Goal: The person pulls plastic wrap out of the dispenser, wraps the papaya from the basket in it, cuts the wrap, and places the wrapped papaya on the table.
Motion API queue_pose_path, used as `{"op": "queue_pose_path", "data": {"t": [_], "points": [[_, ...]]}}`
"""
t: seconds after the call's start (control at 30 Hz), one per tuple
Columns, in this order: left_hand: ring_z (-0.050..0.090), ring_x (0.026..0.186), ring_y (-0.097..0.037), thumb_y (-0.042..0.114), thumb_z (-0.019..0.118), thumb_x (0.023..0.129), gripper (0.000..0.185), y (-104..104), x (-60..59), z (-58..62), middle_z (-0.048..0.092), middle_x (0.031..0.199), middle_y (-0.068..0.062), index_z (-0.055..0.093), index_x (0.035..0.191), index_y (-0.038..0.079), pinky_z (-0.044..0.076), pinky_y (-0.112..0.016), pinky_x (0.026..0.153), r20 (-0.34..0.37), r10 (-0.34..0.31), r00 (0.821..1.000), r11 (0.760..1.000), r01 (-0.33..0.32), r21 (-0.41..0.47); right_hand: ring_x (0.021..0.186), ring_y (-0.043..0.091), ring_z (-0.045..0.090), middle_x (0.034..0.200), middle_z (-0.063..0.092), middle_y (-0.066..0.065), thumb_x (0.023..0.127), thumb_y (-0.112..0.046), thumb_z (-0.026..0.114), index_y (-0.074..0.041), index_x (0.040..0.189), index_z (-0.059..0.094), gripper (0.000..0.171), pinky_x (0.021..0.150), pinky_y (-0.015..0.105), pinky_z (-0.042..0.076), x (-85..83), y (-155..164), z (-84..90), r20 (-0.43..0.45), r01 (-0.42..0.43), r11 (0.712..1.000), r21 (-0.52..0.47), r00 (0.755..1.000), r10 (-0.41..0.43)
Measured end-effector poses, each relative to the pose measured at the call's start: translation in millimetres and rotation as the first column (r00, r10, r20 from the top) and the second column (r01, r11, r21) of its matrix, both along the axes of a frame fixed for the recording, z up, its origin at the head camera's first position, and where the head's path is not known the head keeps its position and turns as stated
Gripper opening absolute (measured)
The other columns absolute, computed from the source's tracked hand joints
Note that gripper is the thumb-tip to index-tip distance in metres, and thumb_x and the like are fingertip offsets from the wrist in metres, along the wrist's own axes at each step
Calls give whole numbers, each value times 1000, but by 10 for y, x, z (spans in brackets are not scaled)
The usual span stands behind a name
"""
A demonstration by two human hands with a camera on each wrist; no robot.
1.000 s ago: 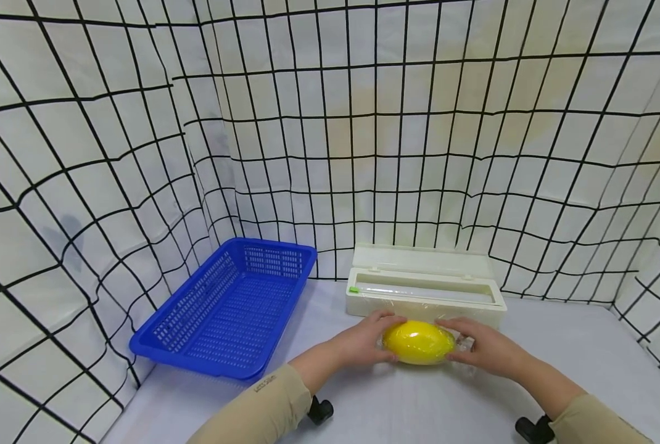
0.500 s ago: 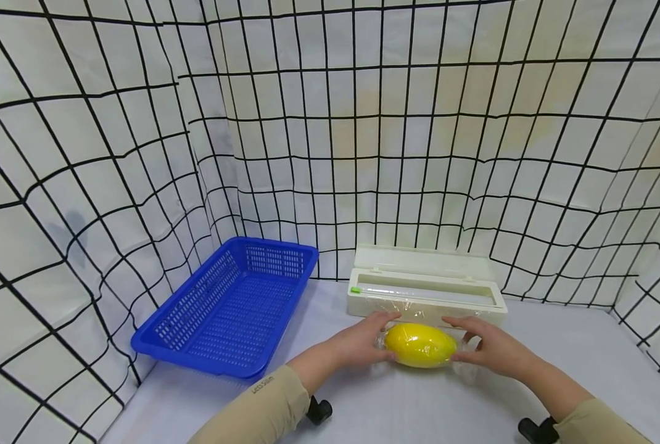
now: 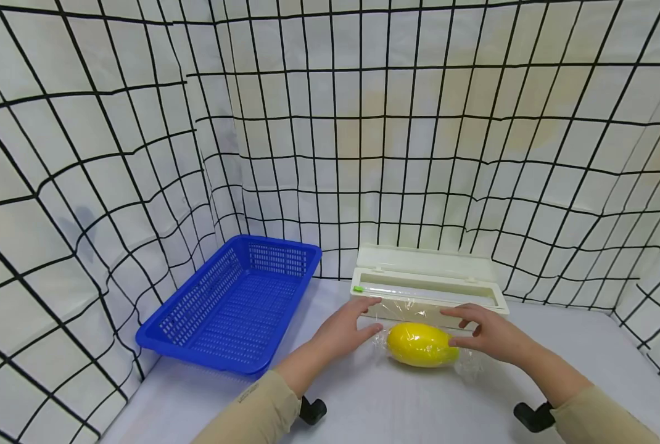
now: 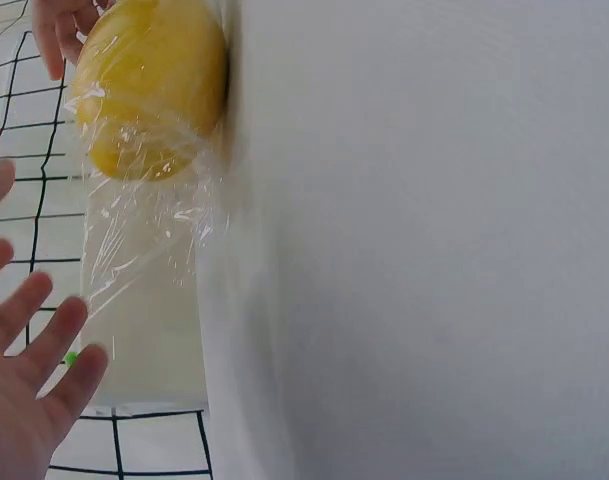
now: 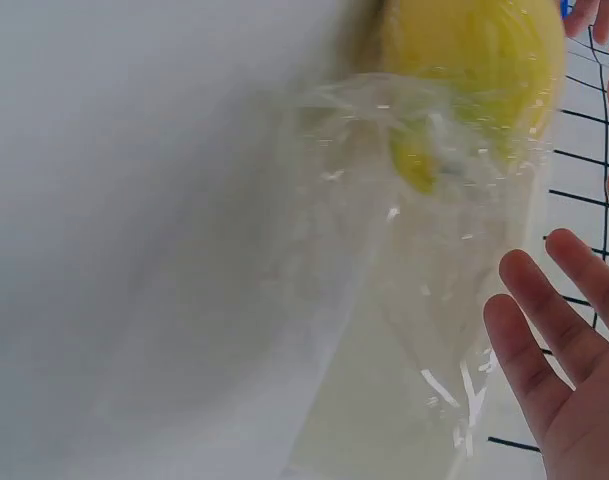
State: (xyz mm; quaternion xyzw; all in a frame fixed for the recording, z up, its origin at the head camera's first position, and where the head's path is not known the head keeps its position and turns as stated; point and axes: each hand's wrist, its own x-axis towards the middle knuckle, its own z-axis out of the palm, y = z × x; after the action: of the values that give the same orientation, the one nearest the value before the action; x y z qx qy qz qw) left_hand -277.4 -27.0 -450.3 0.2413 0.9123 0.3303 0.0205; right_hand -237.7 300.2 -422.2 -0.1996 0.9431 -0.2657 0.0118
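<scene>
Nearest, two beige sleeves reach in over the white tabletop (image 3: 396, 407); each wrist carries a small black camera mount, which explains the close side views; beyond them the left hand (image 3: 343, 330) and the right hand (image 3: 488, 336) flank a smooth yellow oval fruit, lemon-shaped, wrapped in clear cling film (image 3: 421, 344); the fruit lies on its side on the table, between the two hands and in front of the dispenser; loose film bunches at both its ends, probably because the sheet was wider than the fruit. The left hand's fingers (image 4: 44, 345) are straight and spread, holding nothing; its thumb reaches toward the fruit's left end, whether touching the film I cannot tell. The right hand's fingers (image 5: 544, 320) are likewise spread and relaxed, hovering just over the fruit's right end, apart from it in the wrist view. Just behind stands a long cream plastic cling-film dispenser box (image 3: 427, 287), lid up; film seems to hang down its front, near the fruit. Left of it a blue perforated plastic basket (image 3: 232, 305) sits at an angle; farthest, a white cloth backdrop with black grid lines (image 3: 363, 154) encloses everything.
</scene>
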Motion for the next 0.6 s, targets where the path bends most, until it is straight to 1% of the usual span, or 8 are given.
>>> {"op": "queue_pose_path", "data": {"t": [0.07,0.1,0.17,0.27,0.33,0.4,0.47,0.6], "points": [[54,125,-20,44,63,96,57,-24,-28,0,46,149,2,45,148,30,46,-47,102,-45,80,996,996,-79,39,101,26,59,127,61,9,83,-47,76,-17,136,61,63,75,28,53,-57,-43,39,-9,-6,1000,0,1000,6],[55,124,-21,42,65,95,57,-30,-44,1,46,148,0,46,147,27,47,-47,100,-50,120,992,991,-116,70,101,26,59,126,62,8,84,-47,76,-17,135,62,61,75,28,53,-91,-68,57,-7,-2,1000,6,1000,2],[54,124,-23,38,66,95,58,-32,-82,-7,45,148,-3,47,147,23,48,-47,98,-33,196,980,974,-190,125,101,27,59,123,63,8,84,-46,76,-17,133,64,58,75,29,54,-158,-126,94,-6,-5,1000,10,1000,5],[54,125,-26,38,69,93,63,-11,-155,-14,42,149,-9,44,148,18,48,-49,98,30,282,959,939,-283,194,100,24,60,120,64,7,84,-45,76,-19,131,66,54,75,29,54,-254,-231,154,2,-6,1000,16,1000,6],[53,126,-28,39,70,92,68,9,-209,-20,40,150,-12,42,149,16,48,-49,98,77,319,945,919,-328,220,98,22,60,120,64,6,85,-47,75,-20,129,67,52,73,28,54,-316,-311,198,6,-13,1000,23,1000,13],[54,125,-31,42,71,91,73,31,-267,-29,40,150,-14,40,151,14,48,-50,98,118,342,932,904,-361,230,96,18,59,117,65,2,84,-50,74,-22,128,68,52,74,28,53,-376,-399,237,16,-7,999,34,1000,6],[55,124,-32,44,71,90,76,44,-328,-50,41,149,-15,38,151,12,48,-50,98,147,359,922,896,-385,223,95,16,58,112,66,-1,84,-51,74,-23,127,69,51,75,29,53,-437,-489,278,22,-18,999,39,1000,17],[54,124,-34,51,70,89,83,63,-425,-94,46,145,-15,36,153,10,46,-50,101,196,383,903,884,-420,207,93,16,58,104,65,-6,86,-41,76,-22,125,70,44,76,30,53,-561,-677,348,47,-32,999,22,998,31]]}}
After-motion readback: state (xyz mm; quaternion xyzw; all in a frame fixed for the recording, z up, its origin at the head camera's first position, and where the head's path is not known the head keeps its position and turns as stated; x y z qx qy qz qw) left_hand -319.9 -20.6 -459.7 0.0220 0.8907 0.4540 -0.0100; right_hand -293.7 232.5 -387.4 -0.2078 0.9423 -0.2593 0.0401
